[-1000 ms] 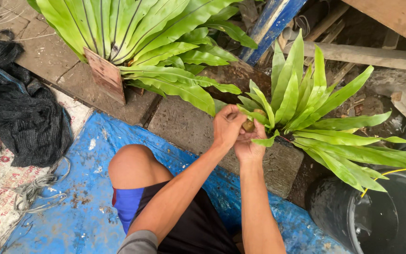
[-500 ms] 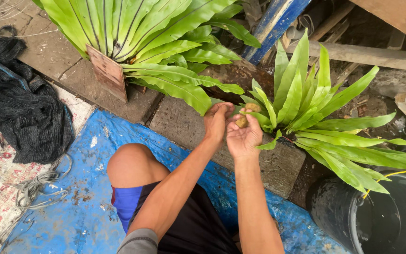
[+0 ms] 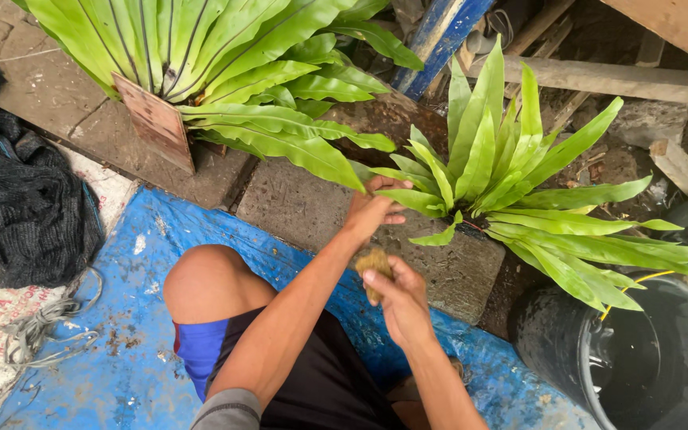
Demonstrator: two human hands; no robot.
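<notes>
My left hand [image 3: 372,211] reaches forward to the base of a small bird's-nest fern [image 3: 503,171] that sits on a stone slab [image 3: 304,207]. Its fingers curl around the lowest leaves. My right hand [image 3: 400,302] is drawn back closer to my body, above the slab's near edge. It pinches a small brown fibrous clump [image 3: 374,264] between thumb and fingers. My bent knee [image 3: 209,279] rests on a blue tarp [image 3: 121,350].
A larger fern [image 3: 224,56] on a wooden board [image 3: 157,119] leans at the back left. A black bucket [image 3: 646,358] with water stands at the right. Black netting [image 3: 25,207] and grey cord [image 3: 41,326] lie at the left. Planks and a blue post [image 3: 439,36] are behind.
Both hands were together at the small fern's base. My right hand has pulled back toward me with the brown clump, while my left hand stays at the plant.
</notes>
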